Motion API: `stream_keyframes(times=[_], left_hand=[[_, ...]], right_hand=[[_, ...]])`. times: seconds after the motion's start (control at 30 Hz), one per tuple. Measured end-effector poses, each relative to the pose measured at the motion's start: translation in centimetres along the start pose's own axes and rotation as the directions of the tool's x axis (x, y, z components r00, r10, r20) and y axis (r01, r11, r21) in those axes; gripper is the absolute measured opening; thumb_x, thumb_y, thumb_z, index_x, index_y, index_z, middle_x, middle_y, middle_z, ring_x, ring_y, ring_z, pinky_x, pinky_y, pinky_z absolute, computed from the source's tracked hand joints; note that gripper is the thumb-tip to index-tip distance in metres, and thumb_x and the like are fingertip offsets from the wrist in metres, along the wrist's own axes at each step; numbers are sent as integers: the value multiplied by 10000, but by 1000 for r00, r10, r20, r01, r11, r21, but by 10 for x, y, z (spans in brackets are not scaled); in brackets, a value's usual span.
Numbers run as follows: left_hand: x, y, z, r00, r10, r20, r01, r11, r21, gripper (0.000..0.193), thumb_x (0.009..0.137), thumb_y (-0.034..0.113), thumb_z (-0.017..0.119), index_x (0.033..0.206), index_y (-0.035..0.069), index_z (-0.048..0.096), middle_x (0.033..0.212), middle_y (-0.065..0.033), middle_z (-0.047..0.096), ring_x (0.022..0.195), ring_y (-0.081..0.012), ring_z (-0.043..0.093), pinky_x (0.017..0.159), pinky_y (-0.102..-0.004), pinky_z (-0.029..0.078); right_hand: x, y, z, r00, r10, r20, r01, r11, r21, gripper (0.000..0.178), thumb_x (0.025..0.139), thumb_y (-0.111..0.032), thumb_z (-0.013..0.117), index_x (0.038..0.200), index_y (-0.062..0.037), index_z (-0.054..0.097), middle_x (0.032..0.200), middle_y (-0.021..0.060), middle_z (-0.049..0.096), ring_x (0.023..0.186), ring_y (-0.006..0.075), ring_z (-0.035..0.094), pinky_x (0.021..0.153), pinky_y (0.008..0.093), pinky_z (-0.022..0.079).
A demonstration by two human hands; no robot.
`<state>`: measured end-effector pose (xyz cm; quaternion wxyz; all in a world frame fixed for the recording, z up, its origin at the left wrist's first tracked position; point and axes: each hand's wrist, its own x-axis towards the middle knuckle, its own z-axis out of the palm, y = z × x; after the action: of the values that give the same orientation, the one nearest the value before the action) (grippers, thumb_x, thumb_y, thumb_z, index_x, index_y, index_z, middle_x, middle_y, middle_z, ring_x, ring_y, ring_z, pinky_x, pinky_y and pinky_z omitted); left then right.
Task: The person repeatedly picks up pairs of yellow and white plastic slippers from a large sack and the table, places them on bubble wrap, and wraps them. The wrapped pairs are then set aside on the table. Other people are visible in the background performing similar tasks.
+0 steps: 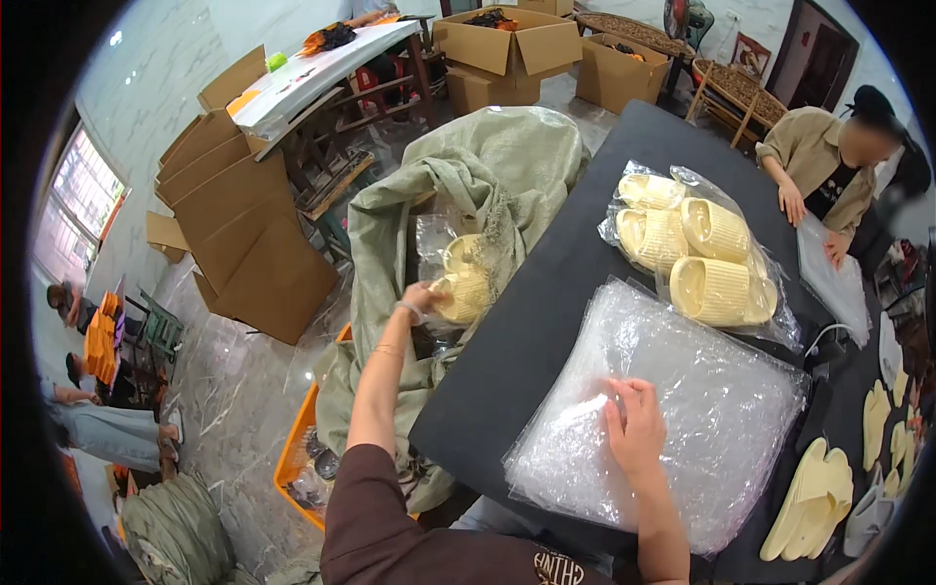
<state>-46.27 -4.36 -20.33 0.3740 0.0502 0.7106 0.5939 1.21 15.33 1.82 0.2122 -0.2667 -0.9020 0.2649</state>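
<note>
My left hand (423, 298) reaches over the mouth of a large grey-green woven sack (526, 146). It is closed on the edge of a clear bag with pale yellow slippers (462, 292) inside; the sack's folds hide part of them. On the black table, my right hand (639, 424) lies over a stack of clear plastic bags (712, 390), its thumb a little apart from the fingers and nothing gripped. Beyond that stack sit more bagged yellow slippers (717, 234), in two overlapping clear bags.
Loose yellow slippers (809, 497) lie at the table's right end. A co-worker (829, 156) handles a clear bag (834, 278) across the table. An orange crate (292, 463) stands below the sack. Flattened cardboard (244, 214) and open boxes (507, 49) occupy the floor behind.
</note>
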Motion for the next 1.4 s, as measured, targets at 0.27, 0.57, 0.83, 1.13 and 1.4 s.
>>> stream_keyframes(times=[0.27, 0.57, 0.83, 1.13, 1.4], left_hand=[[-188, 186, -77, 812, 551, -192, -353, 726, 590, 361, 687, 118, 709, 1018, -26, 695, 862, -97, 699, 683, -136, 635, 627, -265, 507], [-378, 294, -28, 727, 648, -228, -611, 762, 216, 351, 752, 37, 659, 1081, -82, 630, 917, -111, 682, 766, -150, 653, 721, -256, 522], [-417, 306, 105, 722, 677, 143, -563, 694, -449, 303, 828, 89, 574, 1094, -55, 585, 1045, -144, 639, 959, -200, 629, 832, -323, 515], [-360, 132, 256, 791, 261, 553, -249, 963, -99, 599, 749, 15, 706, 1285, -78, 458, 1133, -126, 603, 1004, -186, 596, 865, -299, 479], [-382, 104, 257, 833, 299, 465, -344, 939, 12, 774, 883, 113, 621, 1454, -63, 128, 1381, -236, 388, 1193, -269, 508, 972, -335, 437]], right_hand=[[-4, 0, -1, 998, -37, -47, 36, 999, -27, 269, 856, -220, 596, 1112, -135, 609, 1069, 82, 534, 952, 290, 569, 797, 413, 466], [-9, 10, -8, 999, 17, 40, -22, 991, 128, 279, 905, -253, 560, 1137, -104, 602, 1086, 115, 531, 965, 307, 574, 813, 407, 474], [-31, 3, -96, 973, 229, 25, -102, 330, 939, 512, 988, -362, 442, 1394, -59, 373, 1377, 132, 450, 1107, 244, 572, 927, 372, 462], [-117, 97, -177, 909, 414, -42, -148, 416, 897, 464, 955, -257, 527, 1339, -28, 404, 1236, 106, 533, 1040, 211, 586, 885, 339, 469], [-168, 117, -201, 875, 383, -297, -346, 923, 171, 330, 914, -261, 588, 1122, -5, 598, 983, 104, 637, 873, 190, 608, 747, 288, 491]])
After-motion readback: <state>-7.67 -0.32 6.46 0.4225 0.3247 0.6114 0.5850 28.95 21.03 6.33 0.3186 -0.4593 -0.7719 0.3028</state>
